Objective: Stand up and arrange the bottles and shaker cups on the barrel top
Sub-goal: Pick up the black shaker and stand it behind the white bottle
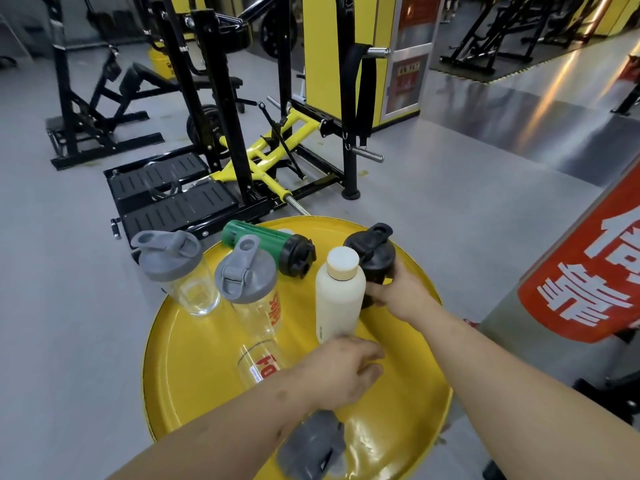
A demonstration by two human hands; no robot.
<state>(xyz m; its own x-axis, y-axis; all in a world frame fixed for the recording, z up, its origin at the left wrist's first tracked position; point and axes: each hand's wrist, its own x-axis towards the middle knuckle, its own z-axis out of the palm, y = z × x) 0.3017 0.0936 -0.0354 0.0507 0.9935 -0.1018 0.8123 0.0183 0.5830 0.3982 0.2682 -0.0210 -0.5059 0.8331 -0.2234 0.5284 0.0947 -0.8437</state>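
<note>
Barrel top (pixel 194 386): round, glossy yellow metal, raised rim.
Cream bottle (pixel 337 299): matte cylinder, white cap, upright near centre.
Black shaker cup (pixel 372 258): flip lid, upright just right of the cream bottle; right hand (pixel 398 289) fingers wrapped round its lower body.
Green bottle (pixel 266 247): translucent, black lid, lying at the far edge.
Two clear plastic shaker cups (pixel 194 282), grey lids, upright at left; a third clear cup (pixel 259 362) lies on its side beneath the left hand (pixel 341 372), fingers loosely curled, apparently holding nothing.

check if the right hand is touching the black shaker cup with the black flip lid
Touching: the head view shows the right hand wrapped around the black shaker cup.
</note>
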